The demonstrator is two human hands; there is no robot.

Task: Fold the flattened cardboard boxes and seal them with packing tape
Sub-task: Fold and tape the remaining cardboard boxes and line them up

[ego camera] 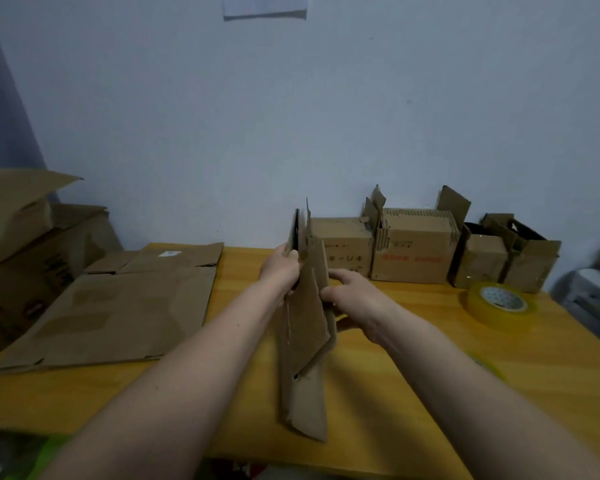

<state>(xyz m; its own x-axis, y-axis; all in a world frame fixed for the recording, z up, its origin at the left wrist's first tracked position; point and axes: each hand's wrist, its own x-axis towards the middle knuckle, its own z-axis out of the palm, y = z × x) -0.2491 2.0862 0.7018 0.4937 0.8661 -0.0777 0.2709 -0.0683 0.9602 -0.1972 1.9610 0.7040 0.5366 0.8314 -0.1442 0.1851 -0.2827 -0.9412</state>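
Cardboard, a small brown flattened box [307, 327] stood on edge, was what we held upright above the middle of the yellow wooden tabletop [378, 393]. Our left hand [283, 270] gripped its upper left edge, fingers curled round the board; our right hand [352, 294] pinched the right-hand panel lower down. We judged the board light and fairly stiff, yet ready to bend at its creases, and its worn flaps looked soft enough to tear. Taking hold along the side panels near the creases, not at the loose flaps, seemed to us the safest way to open it square. Left of it lay a large flattened brown cardboard sheet [118, 313]. Along the white wall stood a row of small folded cardboard boxes [413, 254], and just in front of them a roll of clear yellowish packing tape [499, 303] rested flat.
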